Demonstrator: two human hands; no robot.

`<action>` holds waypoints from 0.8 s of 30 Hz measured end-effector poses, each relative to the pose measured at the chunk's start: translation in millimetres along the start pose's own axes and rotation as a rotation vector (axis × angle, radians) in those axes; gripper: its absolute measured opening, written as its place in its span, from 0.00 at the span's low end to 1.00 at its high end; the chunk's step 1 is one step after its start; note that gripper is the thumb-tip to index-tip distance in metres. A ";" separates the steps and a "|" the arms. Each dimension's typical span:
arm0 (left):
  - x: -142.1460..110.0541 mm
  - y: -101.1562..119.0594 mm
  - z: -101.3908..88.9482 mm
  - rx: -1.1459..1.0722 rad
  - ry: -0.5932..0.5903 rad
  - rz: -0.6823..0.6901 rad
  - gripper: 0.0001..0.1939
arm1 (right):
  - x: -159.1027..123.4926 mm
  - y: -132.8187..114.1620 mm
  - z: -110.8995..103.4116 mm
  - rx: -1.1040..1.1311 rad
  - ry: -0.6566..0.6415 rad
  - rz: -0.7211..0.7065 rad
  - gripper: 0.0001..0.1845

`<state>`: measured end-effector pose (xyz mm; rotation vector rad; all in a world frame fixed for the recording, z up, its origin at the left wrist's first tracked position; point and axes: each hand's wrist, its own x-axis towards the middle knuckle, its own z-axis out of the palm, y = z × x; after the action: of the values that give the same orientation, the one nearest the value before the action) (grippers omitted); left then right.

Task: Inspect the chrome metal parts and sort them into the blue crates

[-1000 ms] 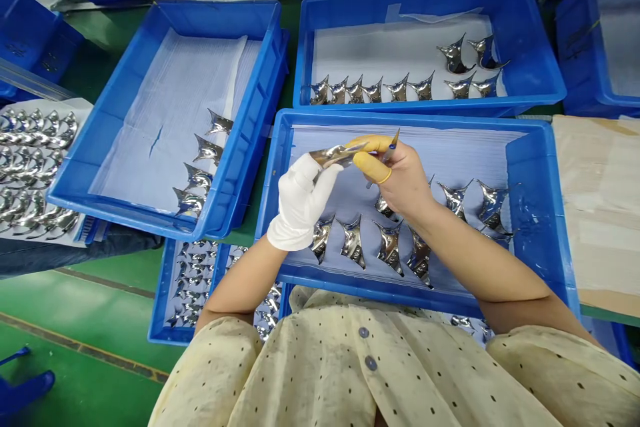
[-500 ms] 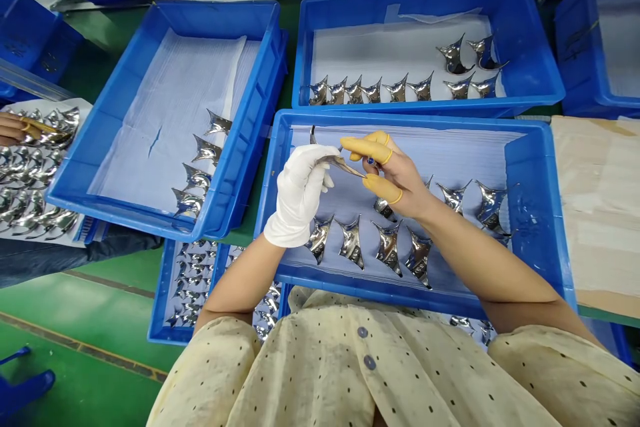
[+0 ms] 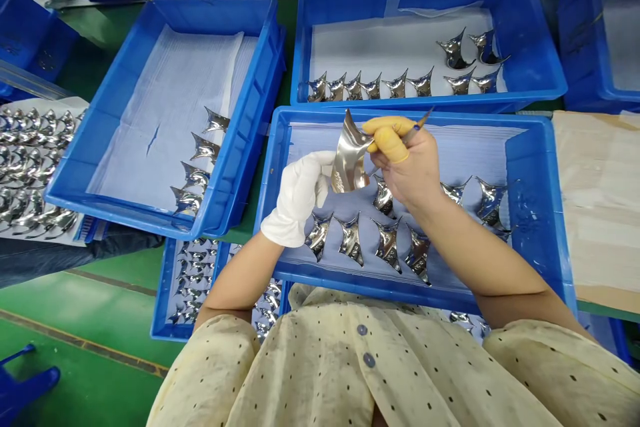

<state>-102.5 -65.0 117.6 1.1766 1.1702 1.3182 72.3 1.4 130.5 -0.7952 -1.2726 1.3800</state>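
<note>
While the white-gloved left hand (image 3: 297,197) grips a curved mirror-polished metal piece (image 3: 350,160) upright above the blue tray (image 3: 480,117), the right hand (image 3: 405,163) (yellow finger cots (image 3: 389,143) on it) pinches a slim pointed tool (image 3: 419,125). Polished pieces (image 3: 387,245) line the tray's near side; open lining (image 3: 475,150) stretches along its far edge.

The held piece (image 3: 350,160) at centre is mirror-polished metal, glossy and smooth. The left-hand glove (image 3: 297,197) is matt white cloth; the right-hand finger cots (image 3: 390,143) are yellow, smooth rubber. The crates (image 3: 545,213) are glossy blue plastic, lined with matt white paper (image 3: 465,147). The sheet (image 3: 600,200) at right is matt cardboard.
</note>
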 end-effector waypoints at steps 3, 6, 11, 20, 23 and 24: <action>1.4 2.6 1.5 -0.038 -0.036 -0.059 0.44 | 7.8 3.4 -0.6 0.072 0.045 0.156 0.26; 2.4 3.9 1.7 -0.034 -0.058 -0.061 0.42 | 12.5 8.3 -0.4 0.085 0.044 0.201 0.28; 3.5 2.9 -0.9 -0.031 -0.041 -0.063 0.25 | 8.9 3.4 7.5 -0.022 0.048 0.098 0.26; 8.4 -0.7 -0.5 -0.093 -0.078 -0.066 0.22 | 2.4 -9.8 13.1 -0.246 -0.035 -0.134 0.21; 10.4 -0.6 0.8 -0.122 -0.054 -0.075 0.23 | 0.3 4.0 6.1 -0.209 -0.014 -0.148 0.24; 11.1 -0.8 0.9 -0.124 -0.043 -0.075 0.24 | -1.0 10.3 3.5 -0.192 -0.002 -0.156 0.24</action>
<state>-102.2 -53.9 117.5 1.0569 1.0762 1.2834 66.7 0.7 121.2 -0.8058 -1.4531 1.1468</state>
